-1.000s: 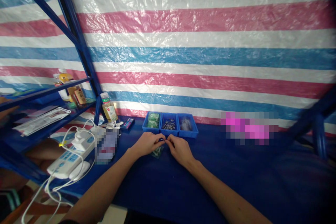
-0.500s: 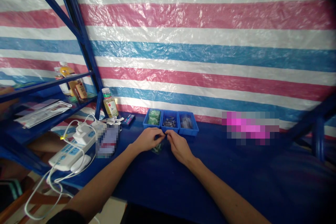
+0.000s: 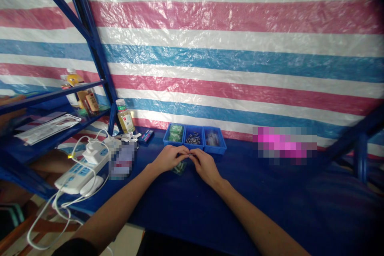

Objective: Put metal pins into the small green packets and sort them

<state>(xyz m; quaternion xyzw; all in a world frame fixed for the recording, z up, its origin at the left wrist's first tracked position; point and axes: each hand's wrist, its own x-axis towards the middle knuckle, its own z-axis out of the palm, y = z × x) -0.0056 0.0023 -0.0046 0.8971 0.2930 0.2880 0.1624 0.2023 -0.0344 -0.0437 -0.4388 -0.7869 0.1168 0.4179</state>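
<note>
My left hand (image 3: 168,159) and my right hand (image 3: 207,167) meet fingertip to fingertip over the blue table. Both are closed in a pinch around a tiny shiny piece (image 3: 191,155), too small to name. Beneath my left hand lies a small clear bag (image 3: 179,168) with a greenish tint and pale pieces inside, partly covered by the fingers. Just beyond the hands, three blue bins stand side by side: the left bin (image 3: 173,143) holds green-and-white packets, the middle bin (image 3: 193,147) loose metal screw-like parts, the right bin (image 3: 215,150) clear plastic pieces.
A power strip (image 3: 72,176) with tangled white cables, a blurred-out phone-like item (image 3: 122,162), a small dark blue box (image 3: 146,137) and a bottle (image 3: 124,117) occupy the left side. Pink blurred-out material (image 3: 280,144) lies at right. Blue frame posts (image 3: 96,48) flank the table.
My fingertips parted slightly half a second ago and are now together again, with a shiny piece showing between them. The bins and bag stay in place; the view has tilted slightly.
</note>
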